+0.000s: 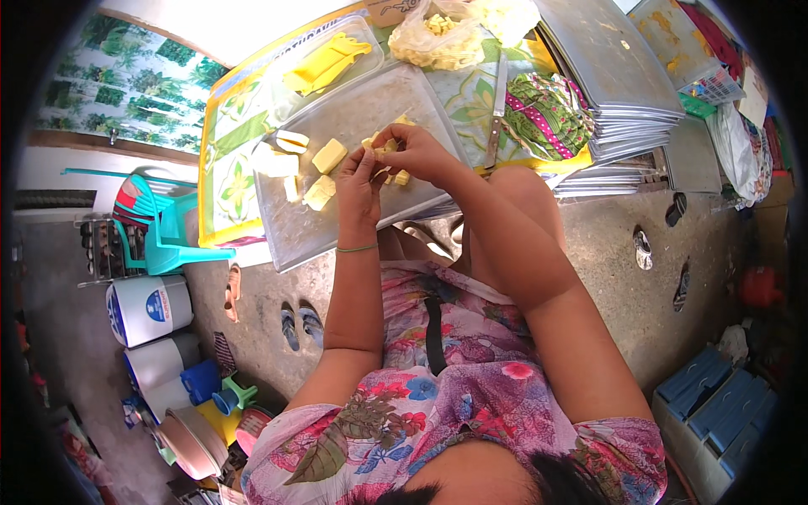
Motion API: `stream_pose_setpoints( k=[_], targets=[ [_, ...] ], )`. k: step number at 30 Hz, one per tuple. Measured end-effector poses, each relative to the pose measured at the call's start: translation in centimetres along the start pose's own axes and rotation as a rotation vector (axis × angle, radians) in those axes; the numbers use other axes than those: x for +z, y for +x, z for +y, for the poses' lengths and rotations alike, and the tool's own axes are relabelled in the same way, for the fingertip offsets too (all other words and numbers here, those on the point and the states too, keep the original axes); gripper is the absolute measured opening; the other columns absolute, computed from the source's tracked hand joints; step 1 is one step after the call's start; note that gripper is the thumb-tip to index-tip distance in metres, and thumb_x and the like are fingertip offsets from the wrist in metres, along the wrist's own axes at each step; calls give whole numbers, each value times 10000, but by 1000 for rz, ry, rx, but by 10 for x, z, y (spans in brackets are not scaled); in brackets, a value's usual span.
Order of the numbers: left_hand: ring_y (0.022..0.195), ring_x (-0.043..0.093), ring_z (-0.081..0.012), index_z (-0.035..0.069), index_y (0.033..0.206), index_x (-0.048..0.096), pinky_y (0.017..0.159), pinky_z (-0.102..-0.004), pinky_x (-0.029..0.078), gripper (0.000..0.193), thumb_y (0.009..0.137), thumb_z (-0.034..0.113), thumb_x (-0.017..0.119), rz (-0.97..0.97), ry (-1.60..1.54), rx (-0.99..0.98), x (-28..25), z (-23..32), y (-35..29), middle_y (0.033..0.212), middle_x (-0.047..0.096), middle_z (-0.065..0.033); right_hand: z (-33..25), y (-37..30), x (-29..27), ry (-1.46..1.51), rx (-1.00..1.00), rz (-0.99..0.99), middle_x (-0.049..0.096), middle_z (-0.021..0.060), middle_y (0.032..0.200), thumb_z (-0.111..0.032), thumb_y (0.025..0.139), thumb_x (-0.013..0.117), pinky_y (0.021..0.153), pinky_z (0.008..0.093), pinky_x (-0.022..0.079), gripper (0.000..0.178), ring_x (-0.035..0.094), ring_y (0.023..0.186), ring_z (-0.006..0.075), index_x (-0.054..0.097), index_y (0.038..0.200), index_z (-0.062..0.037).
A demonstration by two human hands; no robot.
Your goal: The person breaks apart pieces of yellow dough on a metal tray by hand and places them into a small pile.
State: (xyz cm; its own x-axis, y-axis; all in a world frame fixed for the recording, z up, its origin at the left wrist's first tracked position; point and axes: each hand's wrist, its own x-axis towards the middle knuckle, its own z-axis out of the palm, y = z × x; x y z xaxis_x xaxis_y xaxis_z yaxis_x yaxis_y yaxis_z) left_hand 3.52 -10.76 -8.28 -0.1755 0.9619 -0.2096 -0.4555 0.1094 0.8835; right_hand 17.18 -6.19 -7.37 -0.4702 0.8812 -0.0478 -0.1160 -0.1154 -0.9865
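My left hand (358, 187) and my right hand (421, 153) meet over a metal tray (307, 231), fingertips pinched together around a small pale-yellow, dough-like piece (378, 150). To the left on the tray lie a few larger yellow blocks, among them an upper block (329, 156) and a lower block (320, 194). Small yellow pieces (402, 178) sit beside and behind my right hand, which partly hides them. My fingers cover much of the held piece, so its shape does not show fully.
Behind the tray stands a clear container (362, 25) with a yellow cloth-like item (328, 63). A plastic bag of small yellow pieces (438, 46), a long knife (498, 109) and a green patterned cloth bundle (547, 118) lie rightward. Stacked metal trays (623, 76) rise at far right.
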Motion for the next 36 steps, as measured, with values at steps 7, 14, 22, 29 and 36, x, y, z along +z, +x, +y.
stream_pose_setpoints(
  k=[7,14,22,29,36],
  targets=[
    [746,571,-104,28,1017,590,637,-221,448,196,845,123,580,65,328,156,1,-1,3,895,615,-48,8,5,-3,-51,-17,51,581,46,782,-179,800,603,596,234,476,236,570,684,102,592,957,-3],
    [774,572,-137,-19,944,629,653,-245,442,200,830,138,580,138,716,278,-12,-6,11,878,627,-89,4,7,-12,-46,0,207,619,72,905,-212,823,558,727,281,445,269,563,798,157,614,1003,-20],
    [816,585,-246,-9,870,646,760,-336,436,244,809,224,607,179,1225,477,-13,-4,18,861,620,-143,0,10,-21,272,98,351,608,54,953,-191,850,528,744,241,414,239,532,834,130,612,993,-18],
    [914,537,-284,48,843,662,824,-383,402,199,792,227,594,181,1353,621,-10,-6,22,922,600,-116,-2,13,-41,-348,46,426,620,151,963,-271,827,550,693,350,460,299,597,820,225,628,925,0],
    [943,523,-293,65,861,658,850,-406,377,210,780,253,608,150,1434,660,12,-7,13,968,586,-111,1,-1,-50,-1275,207,208,617,143,951,-162,741,553,787,389,480,240,599,903,282,636,946,-70]
  ],
)
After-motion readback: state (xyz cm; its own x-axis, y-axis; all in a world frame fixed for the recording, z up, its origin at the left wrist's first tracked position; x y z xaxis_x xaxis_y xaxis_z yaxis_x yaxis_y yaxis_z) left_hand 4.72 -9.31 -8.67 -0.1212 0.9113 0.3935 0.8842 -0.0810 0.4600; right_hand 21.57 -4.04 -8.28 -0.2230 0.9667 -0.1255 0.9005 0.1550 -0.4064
